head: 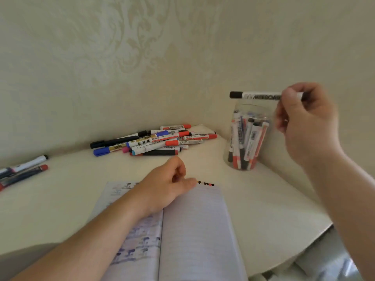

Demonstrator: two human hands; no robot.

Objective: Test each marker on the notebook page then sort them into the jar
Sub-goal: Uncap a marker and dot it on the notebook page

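Note:
My right hand (pixel 306 122) pinches a white marker with a black cap (pixel 255 95), held level just above the mouth of the clear jar (pixel 246 138). Several markers stand inside the jar. My left hand (pixel 168 187) rests on the top of the open notebook (pixel 194 230), fingers loosely curled and holding nothing. A short row of black and red test dots (pixel 206 183) runs along the top of the right page. A pile of markers (pixel 156 141) lies near the wall beyond the notebook.
A few more markers (pixel 22 171) lie at the left edge of the white table (pixel 263 199). The patterned wall stands close behind the pile and the jar. The table's rounded front edge drops off at the lower right.

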